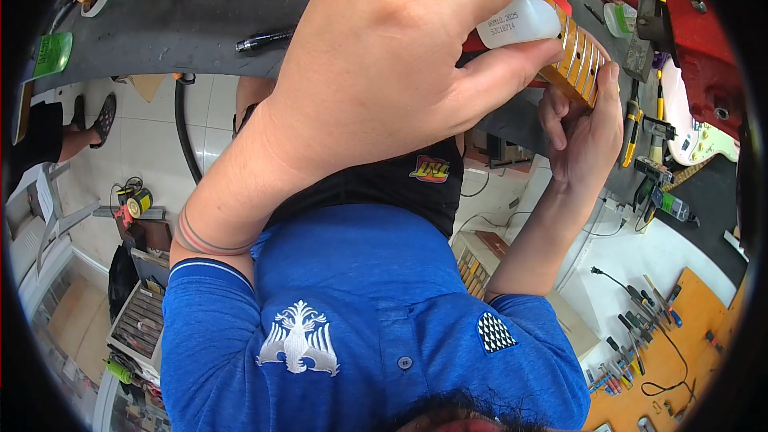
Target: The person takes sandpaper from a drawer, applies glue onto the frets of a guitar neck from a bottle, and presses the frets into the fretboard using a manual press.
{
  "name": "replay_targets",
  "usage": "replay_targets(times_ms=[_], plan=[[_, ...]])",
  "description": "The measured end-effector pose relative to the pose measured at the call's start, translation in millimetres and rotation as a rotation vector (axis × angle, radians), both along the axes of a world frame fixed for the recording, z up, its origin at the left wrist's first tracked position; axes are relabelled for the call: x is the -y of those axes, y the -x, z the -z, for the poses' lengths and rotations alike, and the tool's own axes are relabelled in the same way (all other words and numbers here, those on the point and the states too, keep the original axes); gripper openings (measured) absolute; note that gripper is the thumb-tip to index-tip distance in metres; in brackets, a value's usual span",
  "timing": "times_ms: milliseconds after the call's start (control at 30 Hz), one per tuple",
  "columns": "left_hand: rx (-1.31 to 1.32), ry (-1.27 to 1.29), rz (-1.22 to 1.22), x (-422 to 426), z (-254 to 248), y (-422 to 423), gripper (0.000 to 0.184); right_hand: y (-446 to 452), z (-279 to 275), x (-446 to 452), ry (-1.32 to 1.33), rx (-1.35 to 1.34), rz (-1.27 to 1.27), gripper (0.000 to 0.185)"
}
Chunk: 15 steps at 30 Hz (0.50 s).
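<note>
Left hand (pixel 392 52) closed round a white bottle (pixel 520 22), held over the fretted neck (pixel 578 56); right hand (pixel 582 132) part-curled, holding the neck's near end. Bottle judged light, squeezable, best gripped by its sides; neck judged stiff, best held by its edges.

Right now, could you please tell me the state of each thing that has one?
White container: held, printed end exposed, cap not visible
Fretted neck: held, no strings visible
Left hand: grip closed on the container
Right hand: holding the neck
Black pen-like tool: lying on the dark bench
</note>
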<state>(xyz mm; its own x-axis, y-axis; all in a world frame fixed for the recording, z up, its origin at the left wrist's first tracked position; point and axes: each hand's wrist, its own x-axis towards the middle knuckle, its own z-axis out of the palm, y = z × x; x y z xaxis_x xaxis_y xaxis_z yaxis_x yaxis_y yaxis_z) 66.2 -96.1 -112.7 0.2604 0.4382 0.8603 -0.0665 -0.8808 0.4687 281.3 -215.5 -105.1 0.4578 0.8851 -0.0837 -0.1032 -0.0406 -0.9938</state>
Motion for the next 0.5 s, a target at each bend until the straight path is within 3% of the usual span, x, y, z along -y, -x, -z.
replay_targets(times_ms=[500], plan=[[-0.001, -0.012, -0.003, -1.1, 2.1, 0.7, 0.023, 7.8, -4.8, -4.4, 0.044, 0.048, 0.051, 0.057]])
